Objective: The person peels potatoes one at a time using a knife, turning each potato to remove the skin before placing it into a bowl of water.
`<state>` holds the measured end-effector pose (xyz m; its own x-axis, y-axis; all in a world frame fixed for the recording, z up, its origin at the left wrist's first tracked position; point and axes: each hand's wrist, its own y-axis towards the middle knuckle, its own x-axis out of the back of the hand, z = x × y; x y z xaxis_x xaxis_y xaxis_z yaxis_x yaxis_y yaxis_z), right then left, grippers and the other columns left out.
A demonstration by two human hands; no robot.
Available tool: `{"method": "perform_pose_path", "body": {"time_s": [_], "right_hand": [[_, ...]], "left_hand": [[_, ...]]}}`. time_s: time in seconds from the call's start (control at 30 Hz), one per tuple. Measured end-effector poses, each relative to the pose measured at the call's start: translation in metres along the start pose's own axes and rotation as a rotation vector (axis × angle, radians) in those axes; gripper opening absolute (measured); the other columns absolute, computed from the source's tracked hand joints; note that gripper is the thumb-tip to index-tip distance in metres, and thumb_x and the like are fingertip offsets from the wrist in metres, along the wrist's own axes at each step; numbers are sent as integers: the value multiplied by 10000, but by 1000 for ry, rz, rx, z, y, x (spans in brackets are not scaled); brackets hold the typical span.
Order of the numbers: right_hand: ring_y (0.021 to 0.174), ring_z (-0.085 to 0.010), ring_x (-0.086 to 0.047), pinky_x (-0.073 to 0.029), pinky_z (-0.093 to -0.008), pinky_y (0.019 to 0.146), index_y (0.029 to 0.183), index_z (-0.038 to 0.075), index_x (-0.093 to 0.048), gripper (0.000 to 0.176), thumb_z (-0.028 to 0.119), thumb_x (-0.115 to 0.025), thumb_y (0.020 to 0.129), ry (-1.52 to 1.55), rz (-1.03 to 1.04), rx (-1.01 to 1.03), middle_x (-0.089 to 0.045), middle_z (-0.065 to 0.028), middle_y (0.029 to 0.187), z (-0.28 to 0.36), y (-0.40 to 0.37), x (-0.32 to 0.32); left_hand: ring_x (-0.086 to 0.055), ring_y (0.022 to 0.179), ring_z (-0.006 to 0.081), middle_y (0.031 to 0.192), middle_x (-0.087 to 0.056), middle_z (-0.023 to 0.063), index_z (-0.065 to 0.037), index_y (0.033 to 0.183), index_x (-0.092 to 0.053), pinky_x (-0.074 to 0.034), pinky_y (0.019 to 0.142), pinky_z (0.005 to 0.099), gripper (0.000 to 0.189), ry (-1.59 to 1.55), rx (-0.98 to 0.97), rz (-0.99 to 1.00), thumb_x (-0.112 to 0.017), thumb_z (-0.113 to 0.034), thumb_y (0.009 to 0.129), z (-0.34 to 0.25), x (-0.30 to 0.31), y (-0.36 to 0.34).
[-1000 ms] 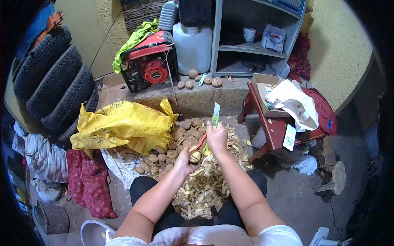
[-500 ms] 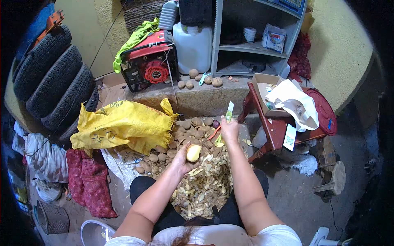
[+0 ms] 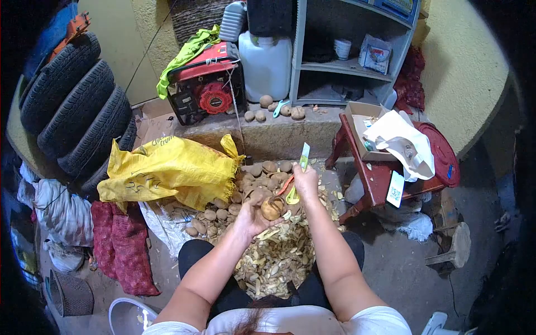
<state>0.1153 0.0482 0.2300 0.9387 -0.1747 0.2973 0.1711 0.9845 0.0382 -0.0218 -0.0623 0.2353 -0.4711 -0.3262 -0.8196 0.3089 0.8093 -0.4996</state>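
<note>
My left hand [image 3: 252, 219] is closed around a potato [image 3: 272, 208], whose brownish, partly peeled side faces up. In my right hand [image 3: 305, 181], fingers wrapped tight, is a peeler [image 3: 304, 157]; its pale and green handle end sticks up above the fist and a yellow-green head shows below. The peeler's head is close to the potato, with a small gap between them. A thin orange piece [image 3: 287, 182] shows beside the right hand. Below both hands, between my legs, lies a heap of peelings [image 3: 273, 259]. Unpeeled potatoes [image 3: 220, 204] spread out beyond the left hand.
A yellow sack [image 3: 167, 176] lies left of the potatoes, with red mesh sacks [image 3: 123, 245] nearer me. A red stool [image 3: 365, 178] holding a carton stands at right. Behind are a concrete ledge [image 3: 273, 134], a generator [image 3: 206, 89] and a shelf [image 3: 346, 67].
The potato has turned in my left hand from its pale peeled side to a browner side. My right hand has come slightly nearer to it with the peeler.
</note>
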Motion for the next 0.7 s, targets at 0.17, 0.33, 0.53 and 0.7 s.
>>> {"method": "perform_pose_path", "body": {"time_s": [0.17,0.33,0.53,0.7], "right_hand": [[497,-160,-483,-383,-340,499,660,-12,-502,282,241,-548,776,47,-34,73,-506,-84,528,37,-20,8],[579,-369,-541,-413,-404,542,696,-12,-506,284,257,-555,771,-99,-48,239,-542,-208,603,43,-34,2],[623,-391,-547,-431,-431,570,703,-24,-522,293,260,-537,773,-262,-66,229,-551,-236,645,39,-32,2],[655,-392,-558,-441,-425,606,727,-53,-548,301,246,-544,758,-293,-43,132,-562,-250,675,29,-18,9]], "left_hand": [[-509,971,264,1075,-522,125,-66,1101,-444,-363,854,490,407,59,-11,-52,-369,-392,871,6,19,20],[-537,747,217,826,-550,81,-70,921,-485,-450,685,396,399,130,-3,-146,-366,-446,860,12,20,24],[-454,457,182,629,-517,64,-87,852,-471,-361,374,281,386,286,-32,-269,-371,-460,843,14,14,24],[-444,424,158,598,-520,54,-84,806,-488,-348,347,262,367,435,-87,-327,-392,-436,839,16,5,18]]}}
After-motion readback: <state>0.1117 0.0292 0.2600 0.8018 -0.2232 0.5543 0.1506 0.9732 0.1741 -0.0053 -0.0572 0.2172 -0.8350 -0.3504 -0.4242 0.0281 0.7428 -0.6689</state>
